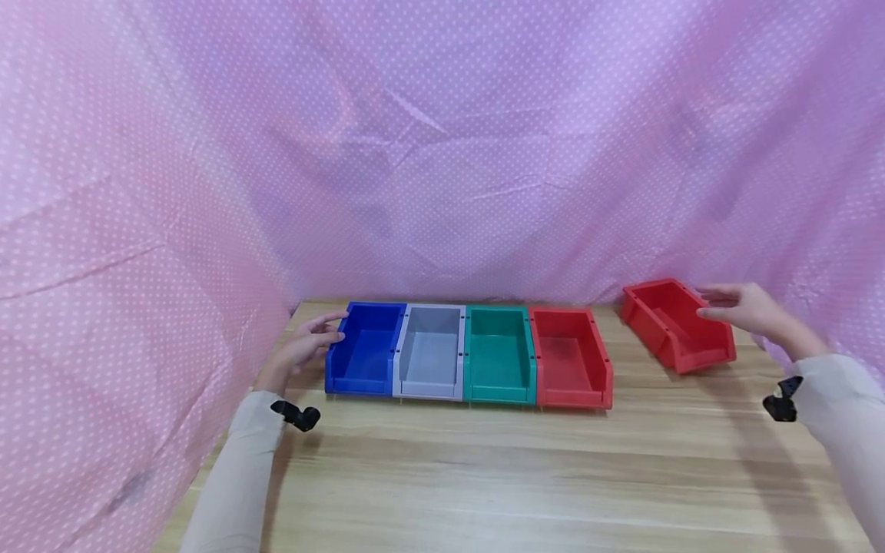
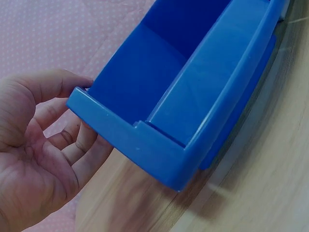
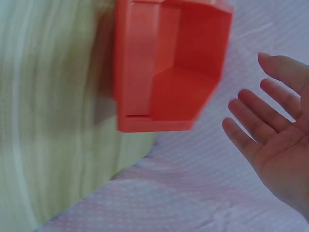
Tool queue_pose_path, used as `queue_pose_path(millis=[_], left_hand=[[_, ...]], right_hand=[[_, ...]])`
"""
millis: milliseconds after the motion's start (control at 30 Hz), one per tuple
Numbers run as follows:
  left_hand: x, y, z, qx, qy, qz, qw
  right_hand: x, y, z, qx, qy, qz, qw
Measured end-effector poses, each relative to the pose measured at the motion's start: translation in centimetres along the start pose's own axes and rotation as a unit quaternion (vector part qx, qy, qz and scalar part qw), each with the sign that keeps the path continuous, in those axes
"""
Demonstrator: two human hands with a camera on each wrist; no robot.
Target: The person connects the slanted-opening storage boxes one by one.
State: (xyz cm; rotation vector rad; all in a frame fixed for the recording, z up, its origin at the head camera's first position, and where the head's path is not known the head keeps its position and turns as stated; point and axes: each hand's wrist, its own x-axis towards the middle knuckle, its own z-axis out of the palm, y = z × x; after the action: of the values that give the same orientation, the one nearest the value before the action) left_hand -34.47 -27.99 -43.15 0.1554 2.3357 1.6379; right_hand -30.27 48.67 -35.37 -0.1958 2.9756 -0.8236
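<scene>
A blue bin point(image 1: 366, 386), a grey bin point(image 1: 429, 390), a green bin point(image 1: 499, 395) and a red bin point(image 1: 574, 398) stand side by side in a row on the table. My left hand point(image 1: 309, 343) grips the blue bin's left side; in the left wrist view the thumb point(image 2: 65, 83) lies at the side wall's rim, with the other fingers outside the wall. Farther right, a separate red bin point(image 1: 681, 359) sits at an angle. Beside it is my right hand point(image 1: 750, 311), its fingers extended and apart from the bin in the right wrist view point(image 3: 285, 130).
The wooden table point(image 1: 456, 476) stretches in front of the row. Pink dotted cloth point(image 1: 429, 153) hangs behind the bins and along both sides. A black wrist mount sits on each sleeve, left point(image 1: 296, 415) and right point(image 1: 783, 399).
</scene>
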Motion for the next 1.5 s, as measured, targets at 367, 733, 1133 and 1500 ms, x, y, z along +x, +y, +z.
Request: queue_pose_path(millis=[367, 733, 1133, 1500], left_hand=[[0.4, 0.1, 0.2, 0.012, 0.000, -0.007, 0.9999], [0.4, 0.1, 0.4, -0.006, 0.005, 0.015, 0.9999], [-0.1, -0.7, 0.2, 0.001, 0.011, -0.012, 0.9999], [0.0, -1.0, 0.0, -0.007, 0.008, 0.007, 0.9999]], right_hand=[[0.6, 2.6, 1.2, 0.010, -0.009, 0.049, 0.9987], [0.3, 3.5, 1.7, 0.084, 0.025, 0.008, 0.9962], [-1.0, 2.9, 2.7, 0.119, -0.047, 0.035, 0.9911], [-1.0, 1.8, 3.9, 0.147, -0.031, 0.038, 0.9879]])
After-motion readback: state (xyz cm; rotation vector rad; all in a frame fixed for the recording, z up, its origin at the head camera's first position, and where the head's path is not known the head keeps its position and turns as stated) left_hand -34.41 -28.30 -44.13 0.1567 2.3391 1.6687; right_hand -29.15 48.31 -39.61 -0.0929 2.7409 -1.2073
